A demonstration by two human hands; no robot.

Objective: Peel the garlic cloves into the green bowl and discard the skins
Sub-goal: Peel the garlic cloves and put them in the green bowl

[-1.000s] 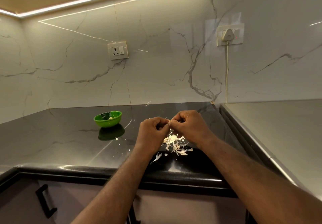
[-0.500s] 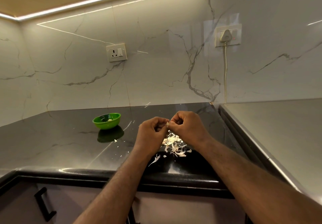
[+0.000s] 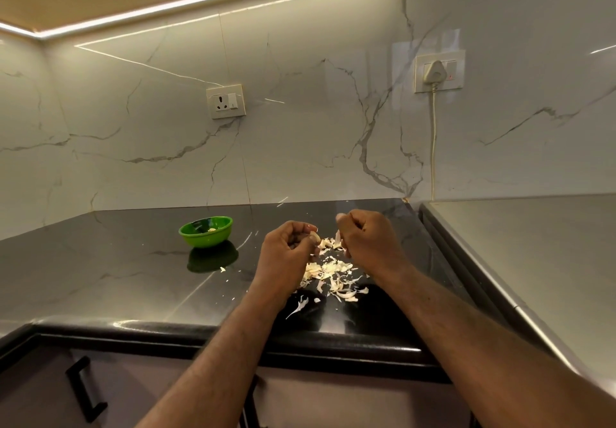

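1. You are in a home kitchen: a glossy black stone countertop (image 3: 133,261) runs into a corner below a marble-look backsplash (image 3: 300,144).
2. Under it sit cabinet fronts with a black handle (image 3: 84,391), and a light strip (image 3: 200,1) glows overhead.
3. A wall socket (image 3: 226,101), a green bowl (image 3: 206,240) and loose garlic skins (image 3: 333,274) on the counter fit food preparation.

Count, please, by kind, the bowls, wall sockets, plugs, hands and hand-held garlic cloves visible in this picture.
Green bowl: 1
Wall sockets: 2
Plug: 1
Hands: 2, the left hand and the right hand
Garlic clove held in the left hand: 1
Total: 7
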